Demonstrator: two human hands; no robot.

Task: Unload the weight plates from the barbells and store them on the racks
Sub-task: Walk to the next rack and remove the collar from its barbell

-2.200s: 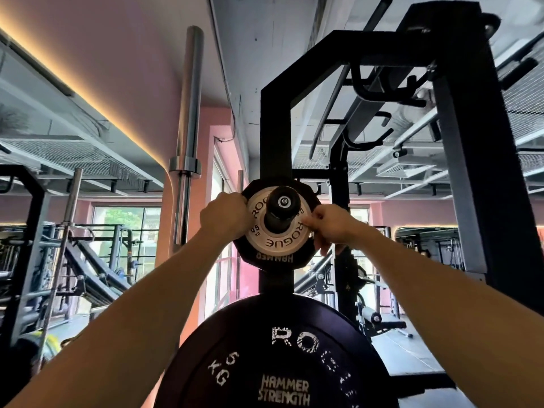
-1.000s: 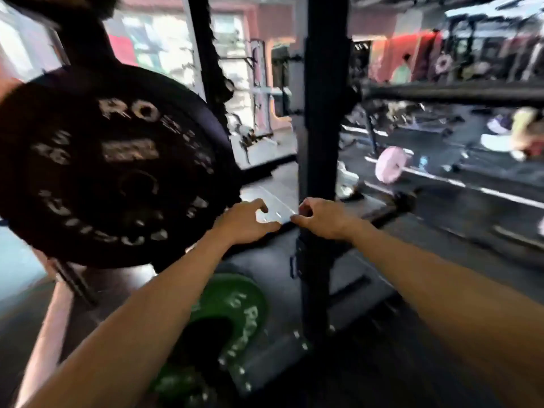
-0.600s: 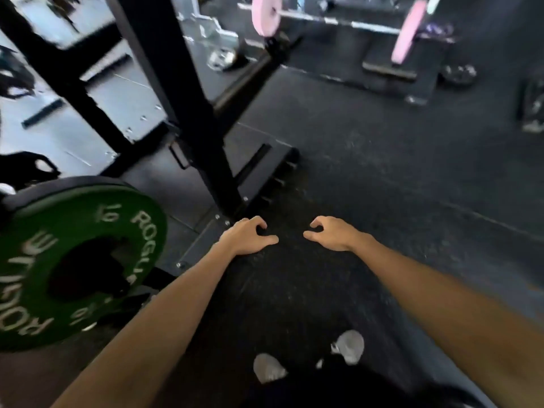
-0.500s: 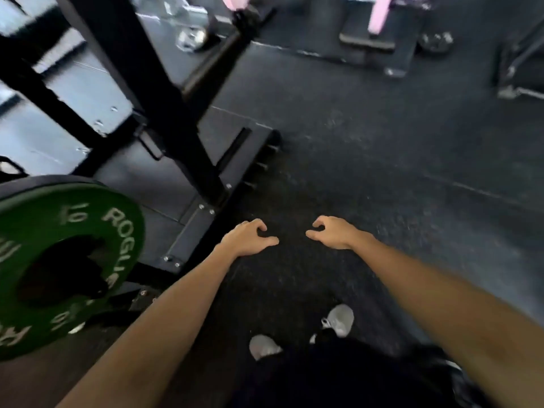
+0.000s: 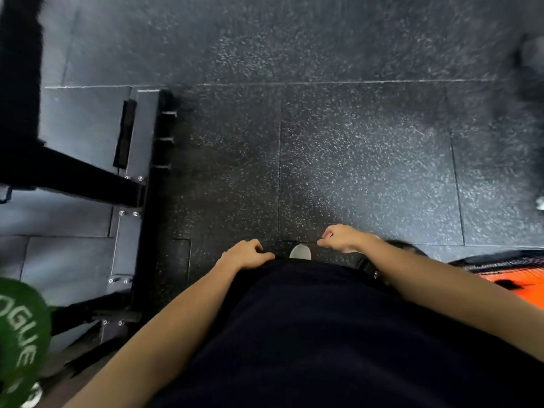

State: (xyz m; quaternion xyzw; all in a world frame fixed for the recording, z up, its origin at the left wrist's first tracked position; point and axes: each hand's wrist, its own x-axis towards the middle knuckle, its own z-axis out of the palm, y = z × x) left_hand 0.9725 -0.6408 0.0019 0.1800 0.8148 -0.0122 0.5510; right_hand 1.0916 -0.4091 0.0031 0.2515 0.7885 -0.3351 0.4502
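Note:
I am looking straight down at the black speckled rubber floor (image 5: 353,148). My left hand (image 5: 245,254) and my right hand (image 5: 341,237) hang in front of my dark shirt, both loosely curled and holding nothing. A green Rogue weight plate (image 5: 20,343) shows at the lower left edge, stored low on the rack. The black rack upright (image 5: 19,92) and its bolted base (image 5: 132,231) stand to my left. No barbell is in view.
One grey shoe tip (image 5: 300,251) shows between my hands. An orange and black object (image 5: 512,278) lies at the right edge. A blurred dark shape (image 5: 530,72) sits at the upper right. Grey platform panels (image 5: 79,125) lie inside the rack.
My view has swung from the small plate on the upper rack peg down to the floor. Both hands let go of that plate and dropped, empty, toward my waist.

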